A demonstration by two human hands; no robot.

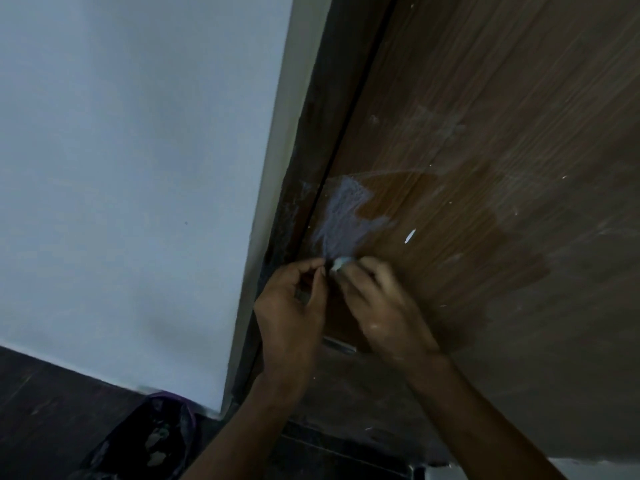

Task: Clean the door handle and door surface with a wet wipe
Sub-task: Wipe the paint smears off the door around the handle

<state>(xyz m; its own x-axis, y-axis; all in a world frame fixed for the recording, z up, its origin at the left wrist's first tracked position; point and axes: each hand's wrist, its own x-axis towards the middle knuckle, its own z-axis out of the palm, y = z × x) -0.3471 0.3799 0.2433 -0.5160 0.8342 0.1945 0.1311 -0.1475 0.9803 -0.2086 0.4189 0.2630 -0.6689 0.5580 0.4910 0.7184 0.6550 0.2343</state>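
The brown wood-grain door fills the right side, with a darker wet patch across its middle and a whitish-blue smear near its left edge. A small pale wad, the wet wipe, shows just under that smear. My right hand is blurred and pinches the wipe against the door. My left hand is curled beside it, fingertips touching the same wad. Below the hands a bit of metal, perhaps the door handle, peeks out; most of it is hidden.
A white wall fills the left, with the dark door frame between wall and door. A dark plastic bag lies on the dark floor at the bottom left. White paint specks dot the door.
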